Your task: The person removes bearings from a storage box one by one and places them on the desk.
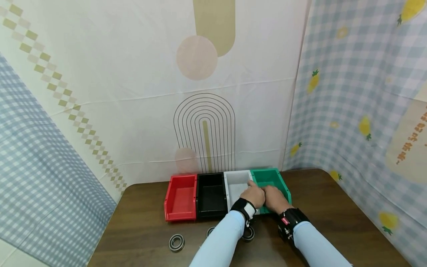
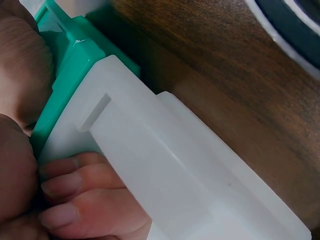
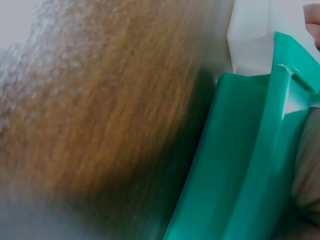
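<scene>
A white bin [image 1: 236,183] and a green bin [image 1: 267,177] stand side by side on the table. My left hand [image 1: 254,195] reaches over the white bin and grips it near the wall shared with the green one. Inside the white bin, its curled fingers [image 2: 65,185] show in the left wrist view. My right hand [image 1: 275,198] is over the green bin, curled at its front left side, close against the left hand. Most of its fingers are hidden. In the right wrist view, the green bin's front [image 3: 240,150] fills the lower right.
A red bin [image 1: 181,196] and a black bin [image 1: 211,194] continue the row to the left. Metal ring bearings lie in front on the brown table [image 1: 140,230]: one at the left [image 1: 176,243], others partly covered by my left arm. A patterned cloth [image 1: 150,122] hangs behind.
</scene>
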The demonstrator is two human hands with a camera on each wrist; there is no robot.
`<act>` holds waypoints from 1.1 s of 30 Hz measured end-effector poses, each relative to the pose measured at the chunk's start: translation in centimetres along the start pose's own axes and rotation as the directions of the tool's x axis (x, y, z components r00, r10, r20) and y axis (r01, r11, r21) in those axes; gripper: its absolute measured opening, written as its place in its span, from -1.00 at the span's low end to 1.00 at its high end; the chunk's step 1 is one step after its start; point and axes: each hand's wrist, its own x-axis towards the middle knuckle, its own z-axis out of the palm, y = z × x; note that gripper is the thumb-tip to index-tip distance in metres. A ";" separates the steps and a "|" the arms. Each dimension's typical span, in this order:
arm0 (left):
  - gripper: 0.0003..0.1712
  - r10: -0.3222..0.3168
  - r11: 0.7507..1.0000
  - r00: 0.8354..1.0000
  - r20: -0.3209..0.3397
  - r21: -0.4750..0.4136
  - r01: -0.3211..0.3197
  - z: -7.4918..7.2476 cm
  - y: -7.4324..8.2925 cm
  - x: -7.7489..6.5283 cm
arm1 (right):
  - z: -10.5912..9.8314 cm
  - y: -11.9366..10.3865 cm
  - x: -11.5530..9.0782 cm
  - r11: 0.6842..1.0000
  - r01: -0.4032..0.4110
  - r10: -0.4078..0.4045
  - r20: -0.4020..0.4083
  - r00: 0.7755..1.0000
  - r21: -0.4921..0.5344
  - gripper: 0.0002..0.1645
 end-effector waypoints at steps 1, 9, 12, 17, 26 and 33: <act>-0.29 -0.003 1.000 1.000 0.002 0.000 0.003 0.0 0.0 0.0 | 0.0 0.1 0.1 1.000 -0.001 0.001 0.000 1.000 0.001 -0.82; -0.28 -0.017 1.000 1.000 0.007 0.019 0.017 -0.1 0.0 0.0 | 0.1 0.1 0.3 1.000 0.011 -0.011 -0.003 1.000 -0.013 -0.83; -0.28 -0.019 1.000 1.000 0.007 0.021 0.019 -0.3 0.1 -0.1 | 0.1 0.1 0.3 1.000 0.012 -0.012 -0.003 1.000 -0.020 -0.83; -0.28 -0.024 1.000 1.000 0.016 0.011 0.024 -0.2 0.0 0.0 | 0.1 0.2 0.3 1.000 0.017 -0.017 -0.002 1.000 -0.017 -0.82; -0.28 -0.030 1.000 1.000 0.007 0.001 0.030 -0.9 0.2 -0.5 | 0.1 0.3 0.5 1.000 0.012 -0.012 0.007 1.000 -0.021 -0.82; -0.27 -0.061 0.997 0.998 0.009 -0.038 0.062 -0.3 0.2 -0.1 | 0.1 0.5 0.4 1.000 -0.001 0.001 0.022 1.000 -0.002 -0.83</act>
